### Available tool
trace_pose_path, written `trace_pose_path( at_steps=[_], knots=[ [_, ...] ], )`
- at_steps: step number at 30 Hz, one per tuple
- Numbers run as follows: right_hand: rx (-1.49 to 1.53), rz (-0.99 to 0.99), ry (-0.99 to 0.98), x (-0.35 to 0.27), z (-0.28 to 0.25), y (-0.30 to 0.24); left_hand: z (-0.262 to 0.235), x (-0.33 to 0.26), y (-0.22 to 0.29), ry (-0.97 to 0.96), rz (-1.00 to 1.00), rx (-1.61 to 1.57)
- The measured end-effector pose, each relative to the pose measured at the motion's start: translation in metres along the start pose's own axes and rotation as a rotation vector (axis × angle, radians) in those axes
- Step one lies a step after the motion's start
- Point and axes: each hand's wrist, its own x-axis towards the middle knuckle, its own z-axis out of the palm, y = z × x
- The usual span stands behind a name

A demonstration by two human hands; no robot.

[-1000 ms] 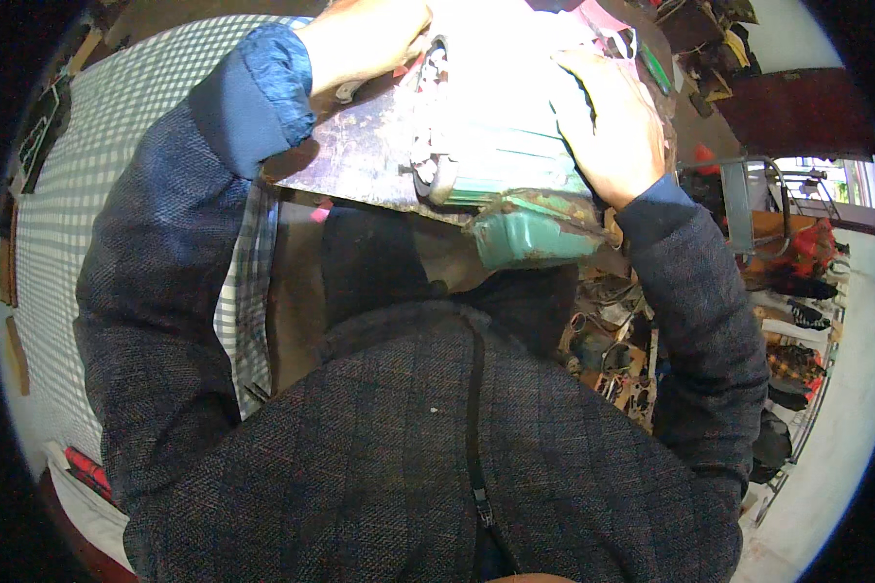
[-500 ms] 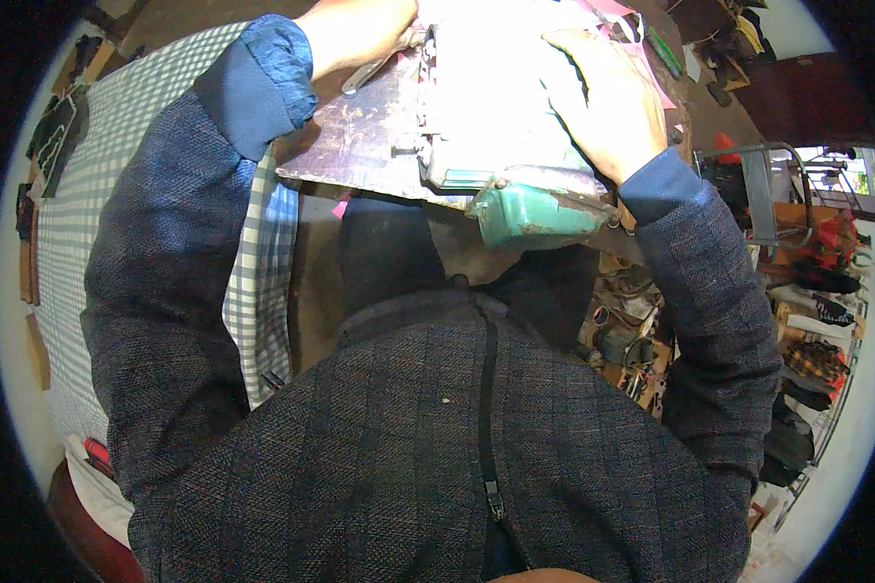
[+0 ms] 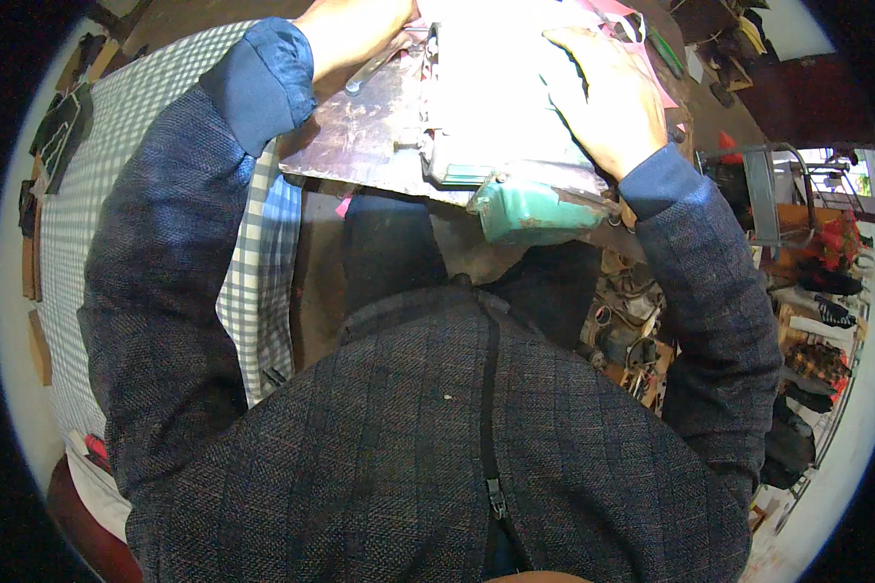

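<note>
My right hand [image 3: 617,107] lies flat, fingers stretched out, on the right part of a machine body whose top [image 3: 491,92] is washed out white by glare. A green metal box [image 3: 540,212] sticks out from the machine's near end, past the board's edge. At the machine's left side my left hand [image 3: 360,37] is bent down, fingers closed at small metal fittings; their tips are partly hidden and overexposed. A slim silver metal tool [image 3: 367,74] slants below that hand; whether the fingers hold it I cannot tell. Screws and a peg [image 3: 410,144] stand along the machine's left edge.
The machine rests on a worn brown board [image 3: 345,146]. A checked cloth [image 3: 136,165] covers a surface to the left. Pink material [image 3: 635,27] and a green stick-like thing [image 3: 666,51] lie beyond my right hand. Below right are jumbled metal parts [image 3: 622,321]; a metal-framed chair [image 3: 783,194] stands farther right.
The view has shifted slightly. My left hand and the silver tool have moved very little; my right hand stays in place on the machine.
</note>
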Motion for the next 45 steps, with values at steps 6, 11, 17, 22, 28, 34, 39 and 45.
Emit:
trace_pose_path(
  at_steps=[6,11,17,22,28,34,39,45],
  knots=[
    [0.020,0.014,0.000,0.002,-0.001,-0.003,-0.005,0.001,-0.009,-0.117,0.078,0.024],
    [0.044,0.029,-0.030,0.004,-0.004,-0.006,-0.008,-0.002,0.004,0.056,0.051,-0.010],
    [0.013,0.003,-0.001,0.003,-0.004,-0.006,-0.016,-0.005,0.007,-0.105,0.011,-0.065],
    [0.056,0.015,-0.006,0.002,-0.003,-0.005,-0.009,0.003,0.005,-0.057,0.042,0.011],
    [0.040,0.011,0.000,0.002,-0.005,-0.004,-0.005,-0.001,0.003,-0.109,-0.037,-0.038],
    [0.025,0.015,-0.030,0.003,-0.007,-0.006,-0.011,-0.003,0.002,-0.075,0.022,-0.045],
    [0.020,0.023,-0.027,0.003,-0.007,-0.006,-0.012,-0.005,0.007,-0.021,0.025,-0.050],
    [0.017,0.030,-0.041,0.003,-0.006,-0.006,-0.008,-0.004,0.002,-0.071,0.022,-0.095]
  ],
)
